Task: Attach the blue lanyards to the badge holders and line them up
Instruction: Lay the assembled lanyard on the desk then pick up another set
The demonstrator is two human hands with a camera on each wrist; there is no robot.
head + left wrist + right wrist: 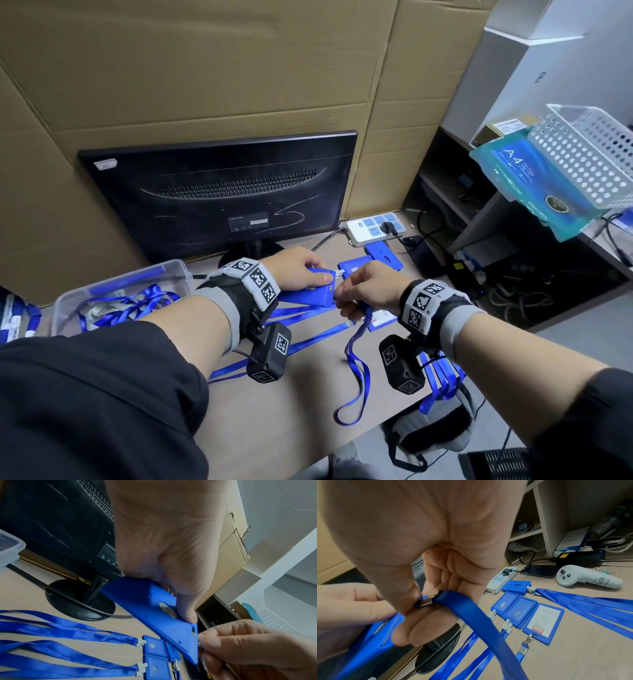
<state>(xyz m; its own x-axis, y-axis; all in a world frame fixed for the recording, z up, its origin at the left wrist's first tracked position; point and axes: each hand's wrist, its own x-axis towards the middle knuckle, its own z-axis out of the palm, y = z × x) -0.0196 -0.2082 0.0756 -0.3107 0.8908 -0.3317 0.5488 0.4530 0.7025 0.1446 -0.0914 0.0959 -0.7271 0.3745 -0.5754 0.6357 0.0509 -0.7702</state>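
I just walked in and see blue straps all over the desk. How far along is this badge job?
Done: at least three badge holders lie side by side on the desk with lanyards clipped on. In hand: the left hand grips another holder while the right hand pinches a lanyard clip at its end. Left: finishing that clip, laying it in the row, and the loose lanyards in the clear bin.
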